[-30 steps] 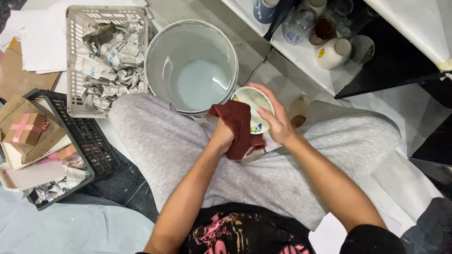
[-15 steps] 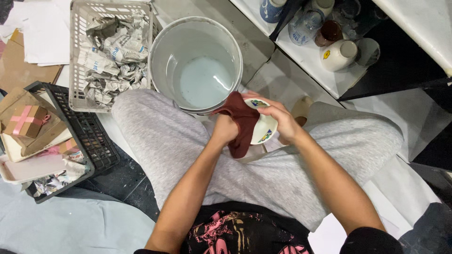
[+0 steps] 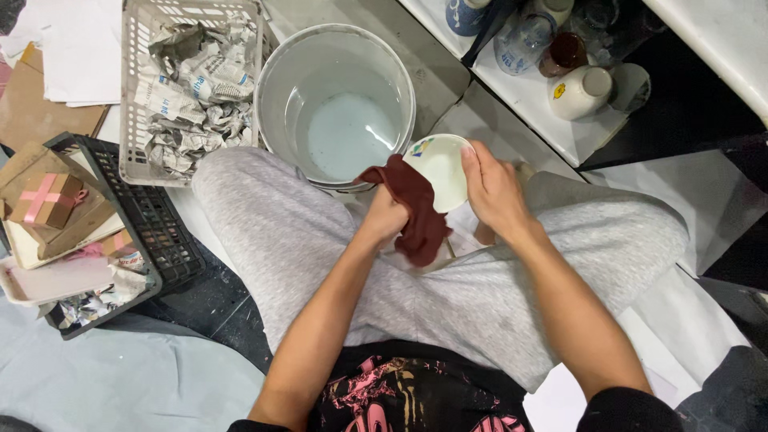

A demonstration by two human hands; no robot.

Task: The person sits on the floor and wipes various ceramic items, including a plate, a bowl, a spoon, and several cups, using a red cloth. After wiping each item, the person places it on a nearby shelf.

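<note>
Just beyond our knees stands a grey bucket [image 3: 336,104] holding a shallow pool of pale, cloudy water. To its left, a light plastic basket [image 3: 132,88] is stuffed with crumpled newspaper [image 3: 192,88]. A black crate [image 3: 152,228] at our left side carries a small brown box tied with pink ribbon [image 3: 48,200], some cardboard and more paper scraps. On the low white shelf [image 3: 544,104] to the upper right we see a cream jar with a yellow mark [image 3: 580,92], a dark red glass [image 3: 564,52] and a clear glass vessel [image 3: 520,40].

Over our lap, near the bucket's rim, our right hand [image 3: 496,192] grips a small white bowl [image 3: 440,168] by its far edge, fingers curled round it, the hollow tilted toward us. The bowl is white inside with a bit of coloured pattern at its upper left rim. Our left hand [image 3: 384,216] is closed on a dark red cloth [image 3: 416,212], pressing it against the bowl's left edge; the cloth hangs down over our grey trousers [image 3: 320,264]. Nothing lies between hands and bucket.
</note>
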